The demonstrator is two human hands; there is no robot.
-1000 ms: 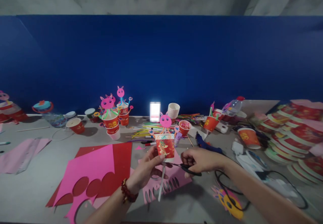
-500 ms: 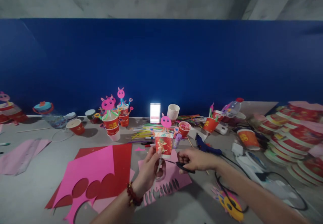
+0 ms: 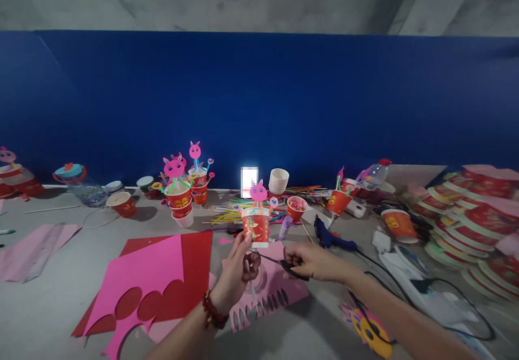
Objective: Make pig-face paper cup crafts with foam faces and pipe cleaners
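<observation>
My left hand (image 3: 239, 262), with a beaded bracelet at the wrist, pinches a red patterned paper cup (image 3: 255, 227) near its base. A pink paper creature head (image 3: 258, 191) stands up out of the cup, with small round heart-marked pieces at its sides. My right hand (image 3: 306, 260) is closed round the dark handles of a pair of scissors (image 3: 290, 268). Their blades point left, just below the cup, close to my left fingers. A pale ring (image 3: 256, 281), looking like a tape roll, shows below my left hand; whether the hand touches it I cannot tell.
Pink paper with cut slits (image 3: 279, 290) lies under my hands, beside red and pink sheets (image 3: 194, 262). Finished cup creatures (image 3: 178, 195) stand behind. At right are a blue glue gun (image 3: 332, 235), a power strip (image 3: 399, 279) with cords and stacked cups (image 3: 478, 214).
The cup in my left hand has moved slightly left and up. The scissors have shifted a little left with my right hand and remain held.
</observation>
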